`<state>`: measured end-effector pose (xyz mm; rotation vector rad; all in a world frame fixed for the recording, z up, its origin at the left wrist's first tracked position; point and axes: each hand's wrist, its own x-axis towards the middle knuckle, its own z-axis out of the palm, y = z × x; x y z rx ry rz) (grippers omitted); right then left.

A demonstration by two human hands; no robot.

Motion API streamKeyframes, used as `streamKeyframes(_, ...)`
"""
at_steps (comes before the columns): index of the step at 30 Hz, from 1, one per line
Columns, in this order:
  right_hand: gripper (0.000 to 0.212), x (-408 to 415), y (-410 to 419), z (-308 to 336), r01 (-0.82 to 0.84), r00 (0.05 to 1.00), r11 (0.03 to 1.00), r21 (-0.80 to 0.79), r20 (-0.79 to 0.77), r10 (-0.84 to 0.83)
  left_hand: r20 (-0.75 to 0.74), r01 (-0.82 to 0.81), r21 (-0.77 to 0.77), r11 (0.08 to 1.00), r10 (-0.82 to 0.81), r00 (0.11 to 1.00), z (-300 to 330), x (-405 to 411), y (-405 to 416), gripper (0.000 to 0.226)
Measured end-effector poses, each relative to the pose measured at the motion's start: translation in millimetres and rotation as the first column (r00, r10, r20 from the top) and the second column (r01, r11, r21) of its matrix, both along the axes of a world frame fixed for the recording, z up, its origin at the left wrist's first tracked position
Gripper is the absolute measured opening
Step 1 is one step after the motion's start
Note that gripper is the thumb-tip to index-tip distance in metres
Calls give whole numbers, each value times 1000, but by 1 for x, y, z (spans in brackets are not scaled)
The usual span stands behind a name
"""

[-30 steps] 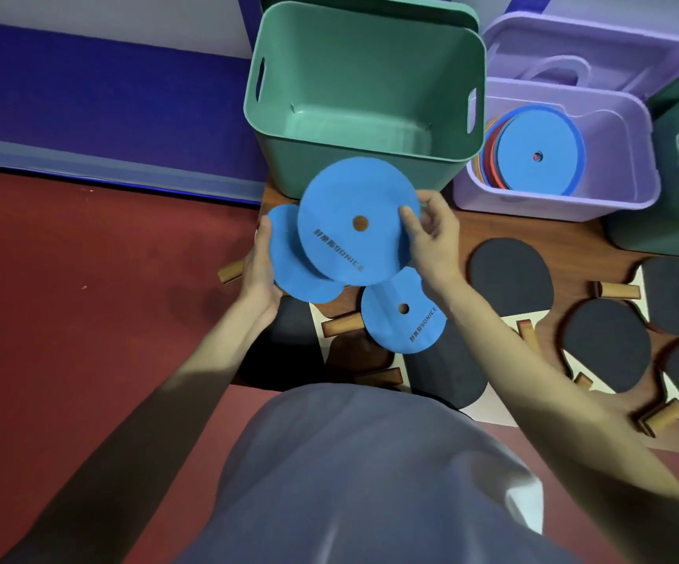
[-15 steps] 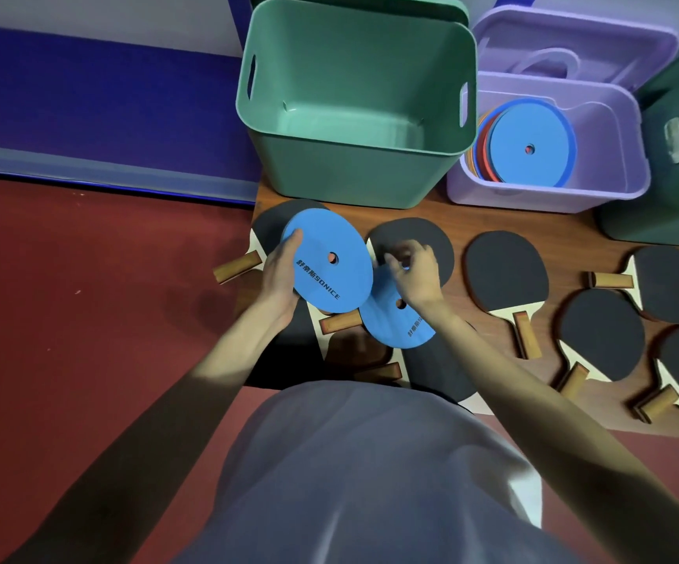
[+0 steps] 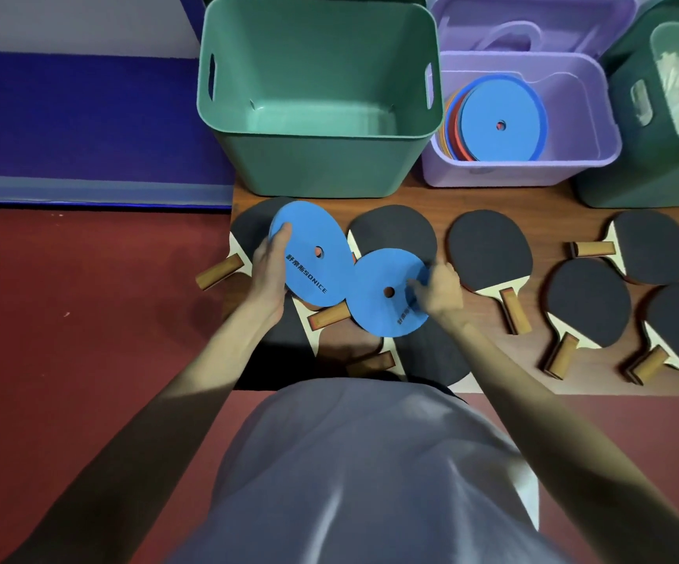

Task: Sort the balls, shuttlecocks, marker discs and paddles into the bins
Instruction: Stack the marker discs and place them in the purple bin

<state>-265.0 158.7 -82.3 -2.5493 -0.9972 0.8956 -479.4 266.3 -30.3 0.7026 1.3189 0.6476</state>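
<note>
Left grip (image 3: 268, 270) is clamped on one blue marker disc (image 3: 309, 254), right grip (image 3: 437, 293) pinching a second disc (image 3: 386, 291), both low over the paddles (image 3: 488, 250) crowding the wooden surface (image 3: 541, 197). Green bin (image 3: 317, 164) sits right behind, purple bin (image 3: 533, 173) with stacked discs (image 3: 496, 124) beside it. Red floor (image 3: 85, 319) drops off past the left edge.

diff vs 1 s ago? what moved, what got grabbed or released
Both hands dropped from in front of the green bin to the paddles. The right hand let go of the raised discs; the left hand alone now holds the blue disc stack. The right hand now pinches the third blue disc, lifting it slightly. Unchanged: bins, discs in the purple bin, paddles on the right.
</note>
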Motion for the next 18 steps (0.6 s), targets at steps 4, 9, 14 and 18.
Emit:
streamKeyframes(4, 16, 10, -13, 23, -181, 978, 978, 104, 122, 168, -51, 12, 39, 999, -10, 999, -1, 2, -1, 36)
streamKeyframes(9, 11, 24, -24, 49, 128, 991, 817, 562, -101, -86, -93, 56, 46, 997, -52, 994, 3, 14, -4, 31)
streamKeyframes(14, 14, 36, -14, 70, 458, 827, 704, 543, -551, -114, -79, 87, 16, 996, -85, 993, 15, 41, -9, 33)
streamKeyframes(18, 12, 32, -13, 74, 526, 735, 718, 455, -668, -115, 41, 118, -41, 992, -117, 992, 27, 71, -20, 54)
